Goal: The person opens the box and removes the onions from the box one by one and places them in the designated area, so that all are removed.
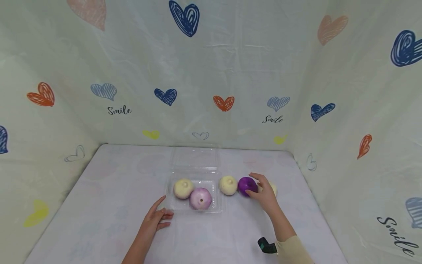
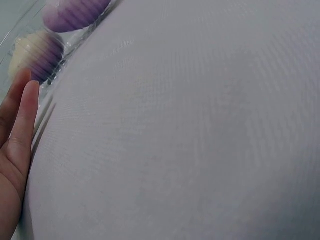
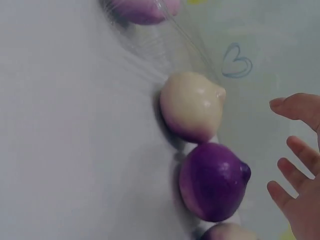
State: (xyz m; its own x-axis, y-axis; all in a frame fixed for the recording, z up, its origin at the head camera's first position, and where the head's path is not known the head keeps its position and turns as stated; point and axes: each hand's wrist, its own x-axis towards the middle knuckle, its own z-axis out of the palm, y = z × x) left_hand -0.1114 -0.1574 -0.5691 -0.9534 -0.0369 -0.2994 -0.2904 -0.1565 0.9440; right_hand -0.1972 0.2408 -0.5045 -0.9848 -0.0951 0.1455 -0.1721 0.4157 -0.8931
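Note:
A clear plastic clamshell box lies with its lid folded back on the table. Inside it, a white onion and a light purple onion sit side by side. My left hand is at the box's front left corner, fingers extended; whether they touch it is unclear. Right of the box stand another white onion, a dark purple onion and a third white onion, partly hidden behind my right hand. In the right wrist view, that hand's fingers are spread, apart from the dark purple onion.
A white cloth covers the table. Behind and on both sides hangs a pale curtain printed with hearts and the word Smile. A dark green and black object shows beside the right sleeve.

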